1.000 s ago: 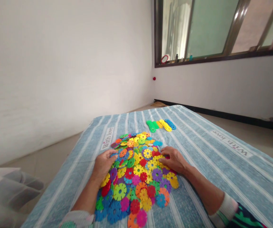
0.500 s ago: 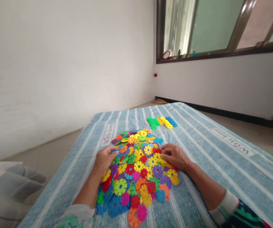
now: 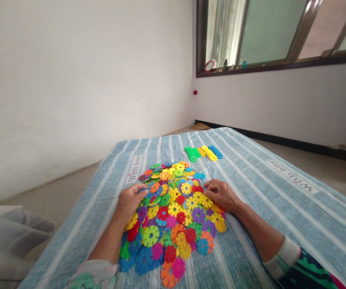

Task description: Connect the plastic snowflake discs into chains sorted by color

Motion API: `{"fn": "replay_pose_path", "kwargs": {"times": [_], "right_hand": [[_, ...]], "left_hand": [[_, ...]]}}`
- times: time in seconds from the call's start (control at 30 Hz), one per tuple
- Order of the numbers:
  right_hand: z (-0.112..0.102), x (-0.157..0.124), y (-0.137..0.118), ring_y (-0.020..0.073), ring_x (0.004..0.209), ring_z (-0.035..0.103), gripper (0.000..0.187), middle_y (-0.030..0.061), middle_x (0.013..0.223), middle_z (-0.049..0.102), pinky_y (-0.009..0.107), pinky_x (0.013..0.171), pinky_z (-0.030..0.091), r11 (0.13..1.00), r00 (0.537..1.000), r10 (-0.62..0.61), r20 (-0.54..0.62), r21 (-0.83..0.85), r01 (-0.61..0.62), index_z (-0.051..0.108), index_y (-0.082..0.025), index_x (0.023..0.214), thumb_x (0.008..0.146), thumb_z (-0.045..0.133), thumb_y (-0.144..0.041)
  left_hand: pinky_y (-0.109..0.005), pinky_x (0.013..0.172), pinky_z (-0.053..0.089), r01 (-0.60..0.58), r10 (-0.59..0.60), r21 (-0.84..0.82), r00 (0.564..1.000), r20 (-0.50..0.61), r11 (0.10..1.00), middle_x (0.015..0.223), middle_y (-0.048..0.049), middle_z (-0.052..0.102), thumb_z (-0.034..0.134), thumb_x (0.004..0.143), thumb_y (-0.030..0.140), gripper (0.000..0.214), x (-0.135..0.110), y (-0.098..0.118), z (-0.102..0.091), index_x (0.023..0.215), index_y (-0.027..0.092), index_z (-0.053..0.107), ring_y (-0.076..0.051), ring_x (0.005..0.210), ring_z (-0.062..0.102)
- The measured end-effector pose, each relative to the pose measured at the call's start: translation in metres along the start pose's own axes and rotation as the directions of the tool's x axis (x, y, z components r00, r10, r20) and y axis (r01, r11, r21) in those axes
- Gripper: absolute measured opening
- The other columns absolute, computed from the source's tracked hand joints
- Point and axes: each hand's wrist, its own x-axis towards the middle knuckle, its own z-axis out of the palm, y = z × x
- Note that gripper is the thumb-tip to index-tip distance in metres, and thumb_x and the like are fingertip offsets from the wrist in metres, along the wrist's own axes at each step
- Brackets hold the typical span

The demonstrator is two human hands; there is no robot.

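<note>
Plastic discs [image 3: 170,221] lie in a wide, loose heap right between your two hands. Your left hand [image 3: 130,199] is at the heap's left edge, thumb and fingers bent toward each other; your right hand [image 3: 222,194] is at the right edge, fingers curled in toward the thumb. Whether either one pinches a disc, I can't tell from this angle. Under the heap, your counter [image 3: 311,224] is spread with a white-striped blue cloth [image 3: 88,224], printed "With love" to the left and right. Toward its far end, tight rows [image 3: 210,153] of green, yellow and blue discs lie side by side. Past that you have a pale wall [image 3: 85,80] and a dark-framed window [image 3: 269,32]. The heaped discs are round, slotted around the rim, brightly mixed in red, orange, yellow, green, blue, purple and pink, and overlapping.
</note>
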Motion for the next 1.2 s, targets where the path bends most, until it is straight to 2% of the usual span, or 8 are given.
{"fn": "replay_pose_path", "kwargs": {"times": [0.23, 0.47, 0.57, 0.67, 0.8, 0.97, 1.07, 1.2], "right_hand": [[-0.007, -0.001, 0.003, 0.0201, 0.092, 0.065, 0.015, 0.0070, 0.101, 0.069, 0.031, 0.081, 0.050, 0.994, 0.994, 0.027, 0.108, 0.098, -0.038, 0.071, -0.018, 0.063, 0.074, 0.063, -0.024], [-0.021, 0.001, 0.008, 0.0215, 0.101, 0.064, 0.015, 0.0052, 0.106, 0.069, 0.035, 0.093, 0.048, 0.984, 0.969, -0.075, 0.235, 0.176, 0.033, 0.078, -0.022, 0.079, 0.073, 0.065, -0.021], [-0.029, 0.000, 0.006, 0.0239, 0.109, 0.060, 0.022, 0.0054, 0.114, 0.066, 0.037, 0.099, 0.045, 0.989, 0.943, -0.101, 0.316, 0.134, 0.061, 0.078, -0.024, 0.088, 0.067, 0.074, -0.024], [-0.030, 0.000, 0.003, 0.0264, 0.114, 0.057, 0.032, 0.0067, 0.121, 0.063, 0.039, 0.102, 0.041, 0.993, 0.932, -0.111, 0.344, 0.066, 0.094, 0.078, -0.024, 0.092, 0.060, 0.082, -0.028], [-0.023, 0.001, 0.005, 0.0257, 0.111, 0.058, 0.027, 0.0073, 0.116, 0.065, 0.039, 0.099, 0.042, 0.993, 0.949, -0.104, 0.297, 0.090, 0.081, 0.077, -0.021, 0.086, 0.061, 0.082, -0.027], [-0.017, 0.000, 0.008, 0.0227, 0.100, 0.063, 0.015, 0.0073, 0.106, 0.068, 0.036, 0.089, 0.048, 0.955, 0.981, -0.006, 0.192, 0.293, -0.052, 0.073, -0.018, 0.073, 0.064, 0.079, -0.029], [-0.017, -0.002, -0.001, 0.0228, 0.099, 0.063, 0.019, 0.0072, 0.105, 0.069, 0.038, 0.092, 0.047, 0.918, 0.988, 0.043, 0.148, 0.384, -0.097, 0.071, -0.017, 0.067, 0.066, 0.078, -0.035], [-0.011, -0.004, -0.019, 0.0236, 0.103, 0.063, 0.024, 0.0071, 0.108, 0.069, 0.041, 0.096, 0.046, 0.881, 0.993, 0.011, 0.116, 0.469, -0.064, 0.073, -0.018, 0.070, 0.071, 0.075, -0.042]], "left_hand": [[-0.029, 0.066, 0.055, 0.010, -0.010, -0.002, 1.000, 0.013, 1.000, 0.074, -0.0014, 0.075, 0.072, 0.056, 0.039, 0.032, -0.001, 0.002, 0.000, 0.080, 0.019, 0.072, -0.021, 0.071, 0.069], [-0.030, 0.066, 0.055, 0.004, -0.004, 0.011, 1.000, -0.002, 1.000, 0.074, -0.0020, 0.075, 0.073, 0.054, 0.040, 0.032, 0.000, 0.003, 0.000, 0.079, 0.020, 0.072, -0.022, 0.071, 0.069], [-0.030, 0.067, 0.055, 0.004, -0.004, 0.008, 1.000, -0.002, 1.000, 0.075, -0.0018, 0.075, 0.073, 0.054, 0.039, 0.031, 0.001, 0.002, 0.000, 0.079, 0.020, 0.072, -0.022, 0.072, 0.069], [-0.030, 0.068, 0.055, 0.000, 0.000, 0.012, 1.000, 0.000, 1.000, 0.074, -0.0018, 0.075, 0.073, 0.054, 0.039, 0.031, 0.001, 0.002, 0.000, 0.079, 0.020, 0.072, -0.022, 0.071, 0.069], [-0.030, 0.067, 0.055, -0.006, 0.006, 0.001, 1.000, -0.006, 1.000, 0.073, -0.0019, 0.075, 0.074, 0.052, 0.040, 0.031, 0.001, 0.003, 0.000, 0.077, 0.020, 0.072, -0.022, 0.071, 0.069], [-0.029, 0.069, 0.055, -0.002, 0.002, -0.005, 1.000, -0.015, 1.000, 0.077, -0.0017, 0.076, 0.074, 0.053, 0.039, 0.031, 0.000, 0.003, 0.001, 0.078, 0.021, 0.073, -0.023, 0.076, 0.069], [-0.029, 0.070, 0.055, 0.001, -0.002, -0.004, 1.000, -0.014, 1.000, 0.077, -0.0017, 0.076, 0.073, 0.053, 0.039, 0.031, 0.000, 0.003, 0.001, 0.077, 0.021, 0.072, -0.023, 0.077, 0.070], [-0.030, 0.068, 0.055, -0.006, 0.006, 0.003, 1.000, -0.014, 1.000, 0.074, -0.0013, 0.075, 0.074, 0.051, 0.040, 0.031, 0.001, 0.004, 0.001, 0.076, 0.021, 0.072, -0.024, 0.075, 0.069]]}}
